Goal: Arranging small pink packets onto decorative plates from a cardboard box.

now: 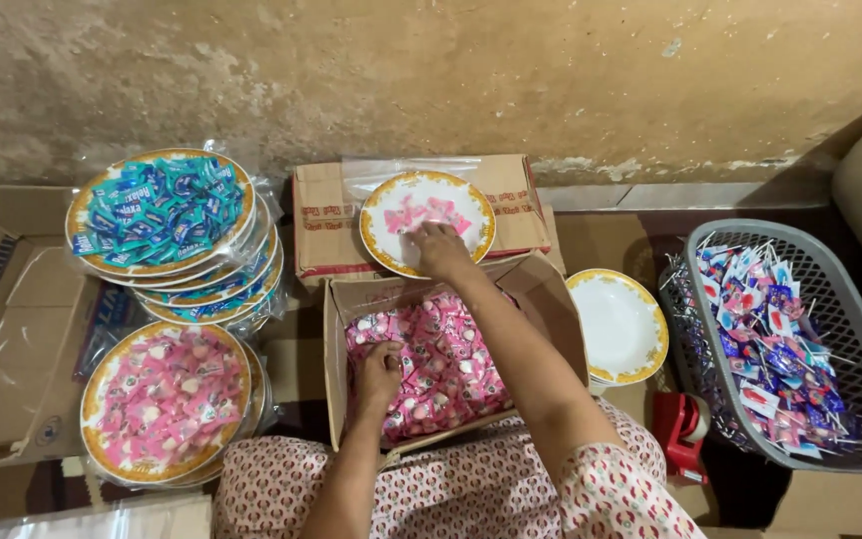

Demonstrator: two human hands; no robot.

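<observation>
Two hands work the pink sweets: right hand (441,248) spreads fingers on pink candies on the gold-rimmed plate (427,222), left hand (379,377) grips wrapped sweets in the open carton (441,361) below it

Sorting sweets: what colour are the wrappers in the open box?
Pink and white wrappers, clearest in the head view.

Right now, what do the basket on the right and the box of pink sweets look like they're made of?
Basket: likely moulded plastic, matte grey, with a slotted wall. Box: corrugated cardboard, plain brown, with bent-open flaps. Pink sweets: glossy wrappers, probably plastic film.
</observation>
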